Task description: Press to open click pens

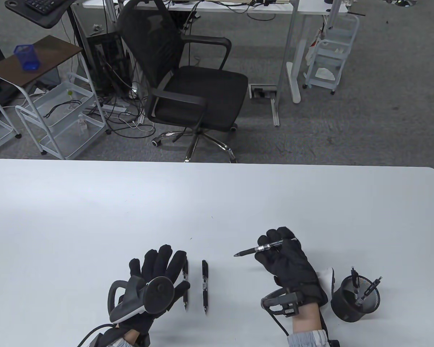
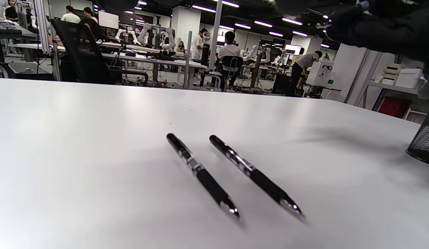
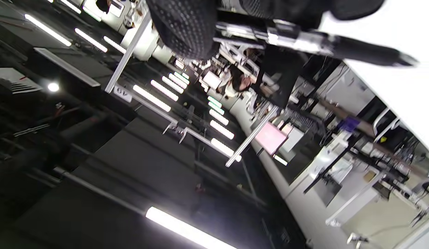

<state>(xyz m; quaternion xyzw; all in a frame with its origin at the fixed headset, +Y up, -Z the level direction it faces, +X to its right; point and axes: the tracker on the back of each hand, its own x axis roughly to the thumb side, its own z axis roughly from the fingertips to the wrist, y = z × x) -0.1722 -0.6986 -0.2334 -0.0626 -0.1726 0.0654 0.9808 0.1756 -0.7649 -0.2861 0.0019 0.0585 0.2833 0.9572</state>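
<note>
Black pen in right hand, tip pointing left, near-horizontal

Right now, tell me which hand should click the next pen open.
Right. The right hand already holds a pen above the table. The left hand lies flat with fingers spread beside two pens on the table, holding nothing.

Black office chair on grey carpet
</note>
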